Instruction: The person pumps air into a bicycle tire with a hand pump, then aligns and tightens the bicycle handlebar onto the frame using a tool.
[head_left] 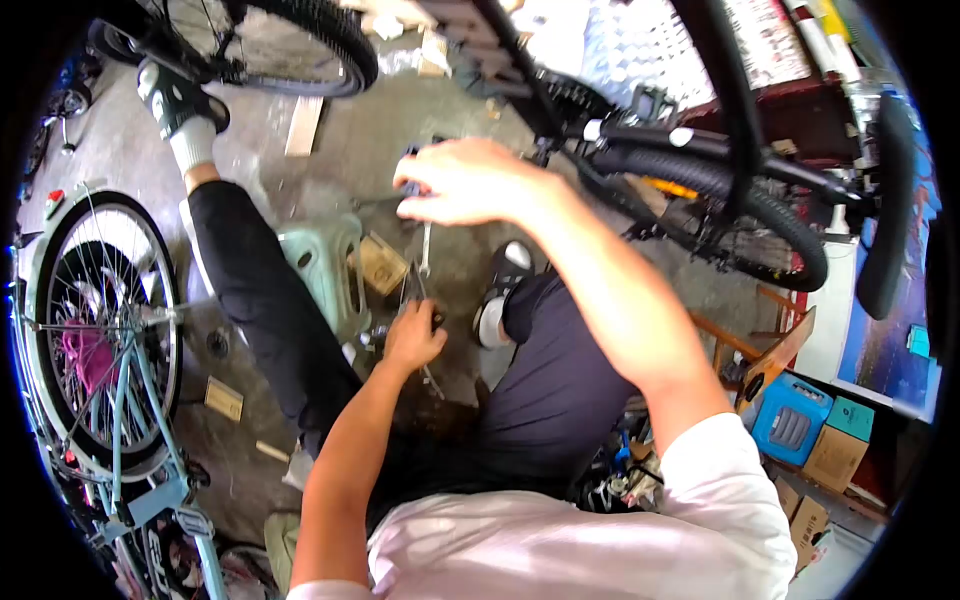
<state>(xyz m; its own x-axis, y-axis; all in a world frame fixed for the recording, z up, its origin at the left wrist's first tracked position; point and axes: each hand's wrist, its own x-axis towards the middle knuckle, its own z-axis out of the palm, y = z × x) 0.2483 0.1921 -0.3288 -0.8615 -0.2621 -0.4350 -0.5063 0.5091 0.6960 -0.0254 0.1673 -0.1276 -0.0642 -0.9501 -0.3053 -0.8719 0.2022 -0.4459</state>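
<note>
A wrench runs lengthwise from just below the right hand, curled around a dark object, toward the left hand, whose grip is unclear.

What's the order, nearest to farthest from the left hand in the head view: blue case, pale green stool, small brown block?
From the left hand:
1. pale green stool, just left and ahead
2. small brown block, farther left on the floor
3. blue case, far right
</note>
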